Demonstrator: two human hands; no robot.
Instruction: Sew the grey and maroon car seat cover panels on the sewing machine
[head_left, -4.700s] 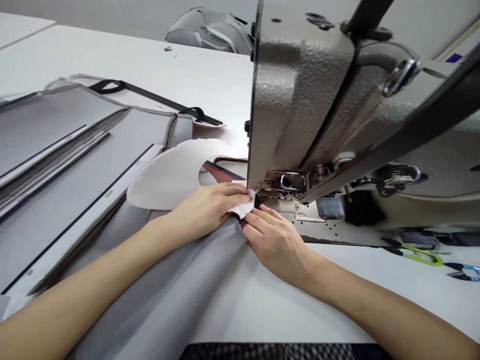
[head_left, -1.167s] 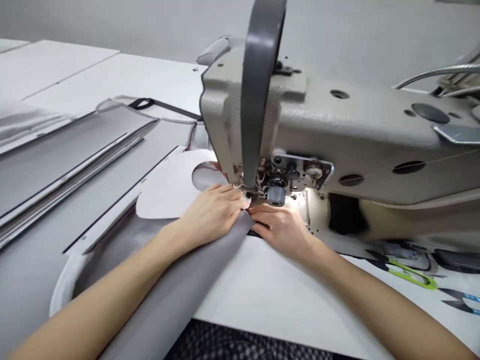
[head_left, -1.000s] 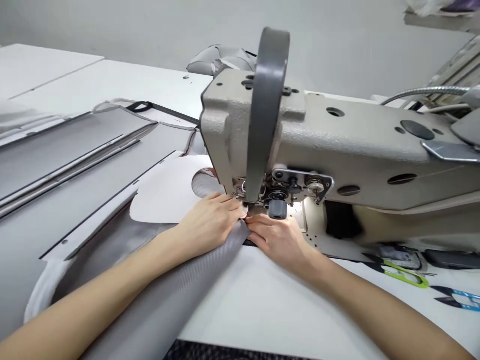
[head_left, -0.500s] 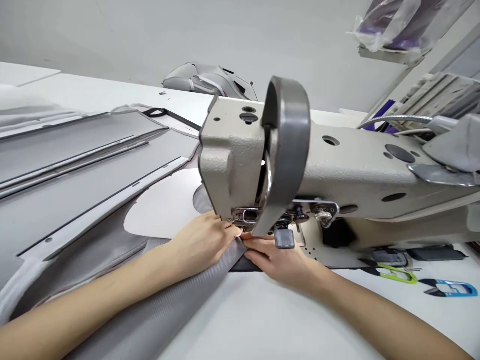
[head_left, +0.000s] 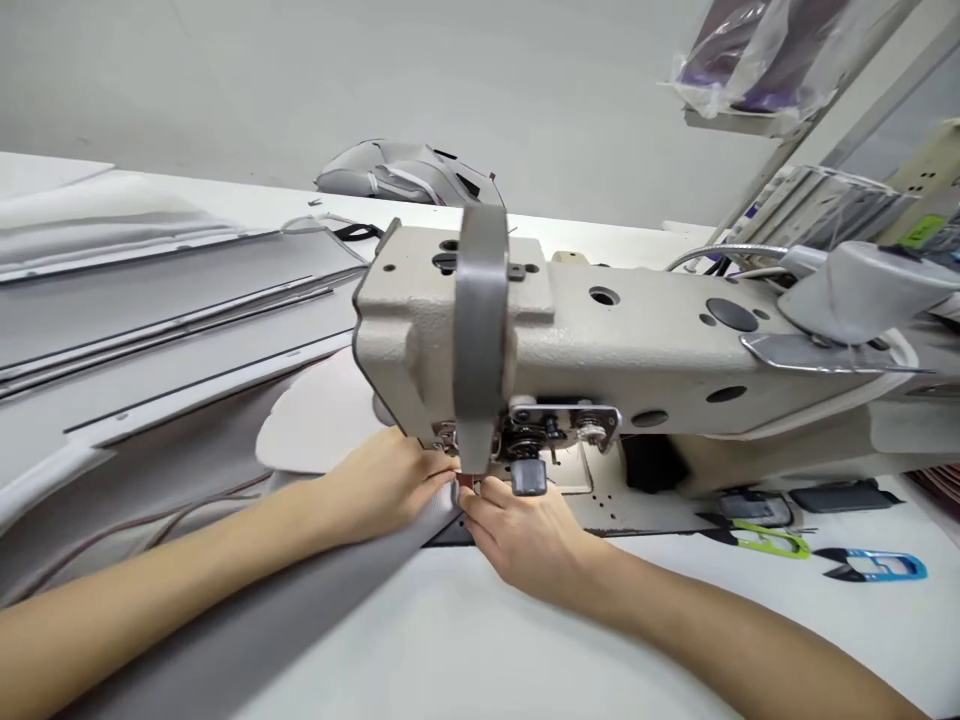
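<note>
Beneath the head of a beige sewing machine [head_left: 405, 340], both hands meet close to the needle area. My left hand [head_left: 386, 480] is closed, its fingers pinching the edge of a grey fabric panel [head_left: 300, 590] that drapes toward me. My right hand [head_left: 525, 525] has its fingers curled, fingertips closed at a small dark red strip [head_left: 465, 483] between the hands. Whether that strip is joined to the grey fabric I cannot tell. The needle and presser foot are hidden behind the machine's curved grey metal guard [head_left: 481, 320].
Grey panels with white edging [head_left: 187, 365] spread over the table's left. Green thread snips [head_left: 769, 538] and blue thread snips [head_left: 889, 565] lie at right. A bundle of grey pieces [head_left: 405, 172] rests by the wall. A thread cone [head_left: 862, 290] stands behind the machine arm.
The view has shifted, with the machine now further left. My hands are slightly further apart, showing more of the dark red strip. The metal guard is now seen more edge-on.
</note>
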